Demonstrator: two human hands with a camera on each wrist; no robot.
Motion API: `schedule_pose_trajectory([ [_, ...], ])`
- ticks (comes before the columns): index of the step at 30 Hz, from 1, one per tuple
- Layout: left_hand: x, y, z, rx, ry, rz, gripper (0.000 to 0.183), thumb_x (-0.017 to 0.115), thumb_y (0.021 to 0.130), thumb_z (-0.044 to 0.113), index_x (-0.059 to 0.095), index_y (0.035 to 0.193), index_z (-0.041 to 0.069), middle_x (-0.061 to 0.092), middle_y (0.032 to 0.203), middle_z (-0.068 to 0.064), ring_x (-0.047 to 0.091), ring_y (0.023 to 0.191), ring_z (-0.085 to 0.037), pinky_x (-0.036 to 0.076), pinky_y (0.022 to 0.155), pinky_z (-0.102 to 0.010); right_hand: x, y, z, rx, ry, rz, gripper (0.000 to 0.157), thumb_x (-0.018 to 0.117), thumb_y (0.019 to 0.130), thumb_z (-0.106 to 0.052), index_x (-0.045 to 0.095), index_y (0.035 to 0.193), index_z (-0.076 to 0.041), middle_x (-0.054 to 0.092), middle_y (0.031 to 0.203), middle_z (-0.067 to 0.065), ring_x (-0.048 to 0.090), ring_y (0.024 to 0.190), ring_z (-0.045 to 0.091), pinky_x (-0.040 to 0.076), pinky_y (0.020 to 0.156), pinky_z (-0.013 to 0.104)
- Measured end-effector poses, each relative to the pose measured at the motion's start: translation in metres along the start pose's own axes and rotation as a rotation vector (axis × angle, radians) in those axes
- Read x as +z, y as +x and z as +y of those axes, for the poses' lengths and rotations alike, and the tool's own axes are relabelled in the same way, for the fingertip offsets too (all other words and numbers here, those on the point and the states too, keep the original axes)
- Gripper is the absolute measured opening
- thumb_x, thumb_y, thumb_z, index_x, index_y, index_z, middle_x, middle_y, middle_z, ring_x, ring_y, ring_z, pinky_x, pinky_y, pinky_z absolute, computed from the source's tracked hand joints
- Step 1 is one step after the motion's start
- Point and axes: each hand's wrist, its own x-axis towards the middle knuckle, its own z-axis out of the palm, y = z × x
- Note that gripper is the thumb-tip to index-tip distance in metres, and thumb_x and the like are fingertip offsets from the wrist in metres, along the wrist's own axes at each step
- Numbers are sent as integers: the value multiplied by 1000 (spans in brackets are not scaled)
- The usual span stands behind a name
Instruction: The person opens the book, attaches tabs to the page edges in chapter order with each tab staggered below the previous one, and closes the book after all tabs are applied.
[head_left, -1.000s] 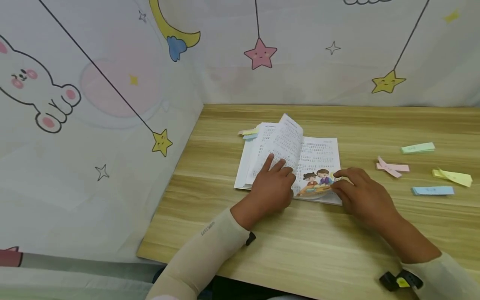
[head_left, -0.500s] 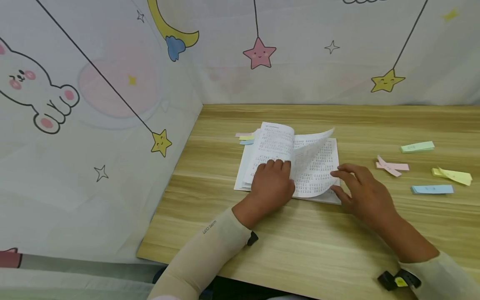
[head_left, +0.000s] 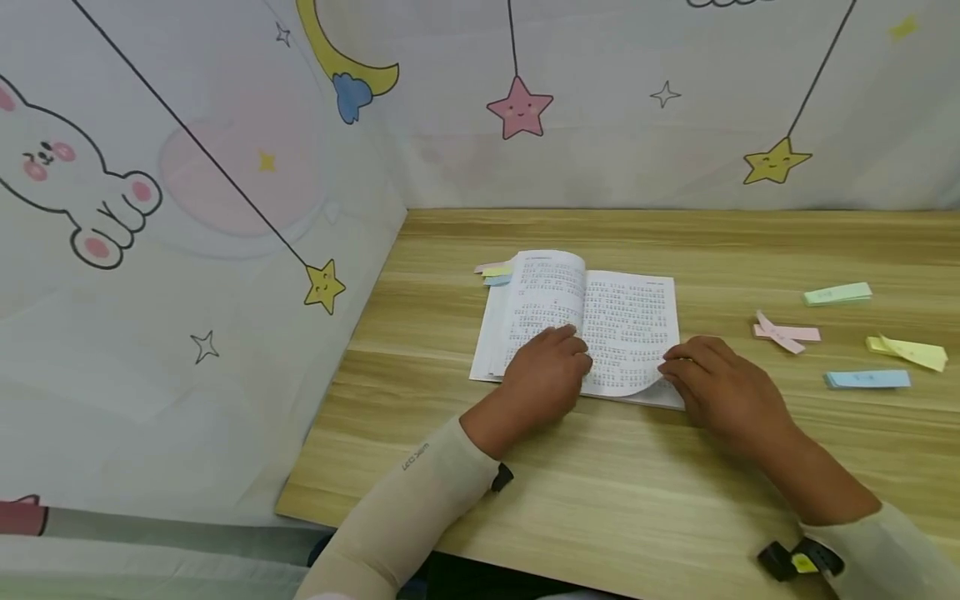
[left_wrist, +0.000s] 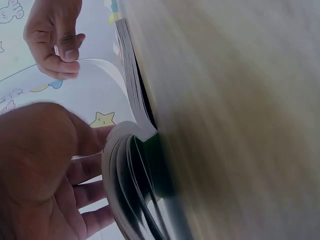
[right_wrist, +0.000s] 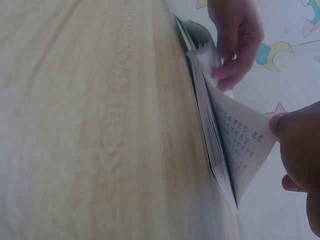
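An open book (head_left: pixel 630 312) with printed text lies on the wooden table. My left hand (head_left: pixel 546 375) rests on the left pages beside the spine; its fingers lie fairly straight against the bowed stack of pages (left_wrist: pixel 120 165) in the left wrist view. At the lower right corner, my right hand (head_left: pixel 723 387) pinches a page (right_wrist: pixel 242 135) between thumb and fingers. That page's corner curls up off the pages underneath, as the right wrist view shows. Pink, yellow and blue sticky tabs (head_left: pixel 497 271) poke out from the book's upper left edge.
Right of the book lie small sticky-note stacks: green (head_left: pixel 837 293), pink (head_left: pixel 787 333), yellow (head_left: pixel 907 352) and blue (head_left: pixel 867 380). Behind and left of the table (head_left: pixel 420 467) stands a white backdrop (head_left: pixel 600 167) printed with cartoons.
A leaf that stood raised at the left has dropped back rightward, covering the picture of two children. It now lies flatter, and the right hand's fingers have closed on its corner.
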Motion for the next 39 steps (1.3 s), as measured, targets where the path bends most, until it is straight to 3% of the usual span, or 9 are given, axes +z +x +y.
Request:
schedule_pose_trajectory([
  [6, 1, 1, 1, -46, -41, -65, 31, 63, 84, 52, 64, 98, 25, 49, 116, 4, 37, 117, -17, 30, 100, -38, -3, 4, -3, -46, -12, 98, 43, 35, 102, -32, 65, 98, -2, 61, 100, 6, 54, 100, 28, 40, 87, 34],
  [15, 2, -1, -2, -11, -7, -15, 22, 61, 88, 46, 69, 96, 27, 51, 116, 5, 39, 115, -17, 33, 98, -39, -5, 2, -2, -43, -42, 115, 44, 38, 101, -37, 65, 93, -2, 62, 93, 6, 55, 95, 29, 42, 84, 37],
  [20, 2, 1, -2, -46, 16, 18, 24, 54, 91, 32, 62, 109, 19, 55, 114, 5, 43, 113, -16, 37, 95, -37, -6, 1, -2, 19, -19, 129, 46, 39, 99, -43, 65, 104, -5, 59, 108, 10, 55, 101, 28, 47, 73, 39],
  [26, 4, 6, -3, -219, -100, 156, 81, 57, 90, 37, 9, 150, 9, 61, 96, -4, 57, 83, -18, 47, 65, -33, -5, -2, -3, 84, -37, -59, 32, 53, 95, -34, 63, 116, -12, 59, 106, 9, 57, 92, 25, 48, 60, 38],
  [29, 5, 5, -4, -316, -119, 301, 99, 64, 86, 36, -9, 149, 13, 52, 114, -15, 56, 92, -25, 48, 67, -35, -4, -4, -5, 179, -18, -179, 32, 60, 91, -24, 60, 121, -12, 65, 93, 6, 62, 78, 20, 48, 55, 39],
  [31, 5, 4, -6, -363, -65, 373, 97, 65, 84, 26, -6, 149, 18, 34, 136, -21, 45, 118, -34, 44, 87, -42, -3, -5, -6, 256, 43, -245, 30, 57, 93, -21, 58, 122, -11, 68, 93, 7, 64, 76, 20, 49, 59, 41],
  [34, 3, 2, -7, -349, 49, 355, 88, 67, 79, 19, 16, 149, 24, 4, 152, -22, 4, 138, -42, 14, 106, -56, -3, -5, -8, 381, 219, -276, 27, 47, 99, -23, 58, 119, -10, 66, 104, 8, 62, 86, 22, 48, 72, 44],
  [36, 1, 2, -7, -271, 71, 276, 70, 69, 78, 16, 39, 141, 26, 11, 154, -13, -1, 140, -37, 5, 108, -55, -4, -4, -9, 462, 322, -270, 28, 43, 100, -28, 59, 117, -11, 65, 107, 6, 58, 86, 21, 46, 73, 42],
  [39, 0, 1, -4, -142, 22, 148, 34, 67, 84, 21, 64, 117, 22, 42, 141, -4, 20, 139, -29, 13, 110, -45, -6, -1, -11, 561, 423, -253, 27, 46, 99, -29, 58, 117, -13, 64, 103, 6, 54, 78, 19, 45, 65, 34],
])
